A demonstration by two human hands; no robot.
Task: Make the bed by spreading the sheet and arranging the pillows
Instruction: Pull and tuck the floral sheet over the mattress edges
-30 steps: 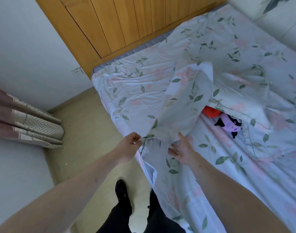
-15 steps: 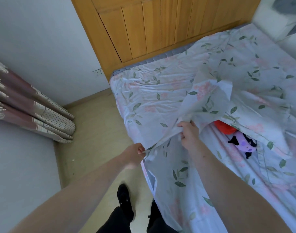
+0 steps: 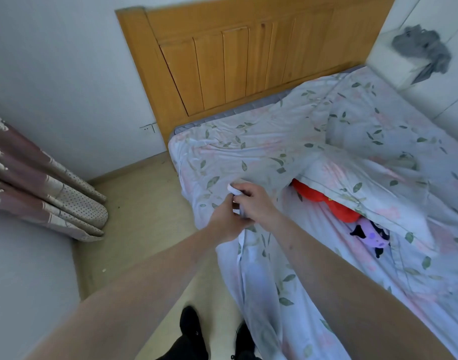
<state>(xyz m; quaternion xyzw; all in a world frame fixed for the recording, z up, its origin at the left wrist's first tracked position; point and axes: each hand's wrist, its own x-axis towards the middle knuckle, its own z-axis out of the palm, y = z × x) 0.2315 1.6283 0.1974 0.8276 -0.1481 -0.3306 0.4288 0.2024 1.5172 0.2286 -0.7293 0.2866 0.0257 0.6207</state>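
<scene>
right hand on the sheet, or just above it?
Touching. In the head view the right hand has its fingers curled round a bunched white edge of the sheet.

Both bare forearms reach forward and meet. The left hand [image 3: 226, 221] and the right hand [image 3: 255, 203] touch each other, fingers curled, pinching a fold of pale leaf-printed cotton sheet [image 3: 248, 154].
</scene>
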